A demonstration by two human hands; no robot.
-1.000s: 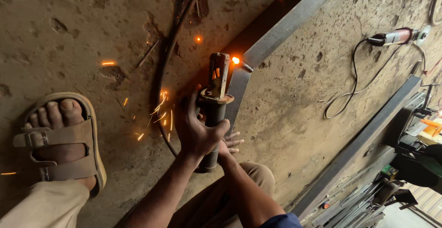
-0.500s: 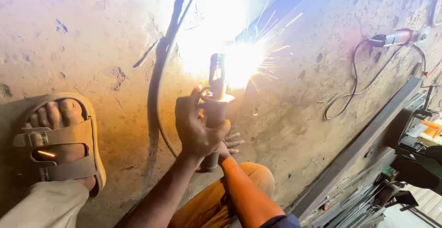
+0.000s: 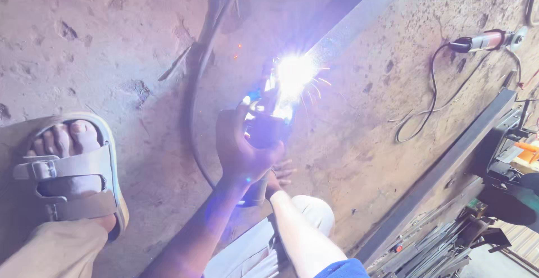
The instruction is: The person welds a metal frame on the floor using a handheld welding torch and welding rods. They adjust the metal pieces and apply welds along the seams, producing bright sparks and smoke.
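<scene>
My left hand (image 3: 241,154) is wrapped around the dark handle of a welding electrode holder (image 3: 264,132). My right hand (image 3: 279,176) sits just beneath it, mostly hidden, fingers curled at the handle's lower end. A blinding white-blue arc (image 3: 292,76) with sparks burns at the holder's tip, on the near end of a long steel bar (image 3: 359,22) that runs away to the upper right across the concrete floor. The glare hides the electrode itself. A thick dark cable (image 3: 196,115) loops along the floor left of my hands.
My foot in a beige strapped sandal (image 3: 67,171) rests at the left. An angle grinder (image 3: 485,40) with its cord lies at the upper right. A second long steel bar (image 3: 443,171) and a heap of metal scrap (image 3: 438,244) fill the lower right.
The arc has grown from a small orange glow with scattered sparks to a strong white-blue flash. My hands and the holder have stayed almost in place.
</scene>
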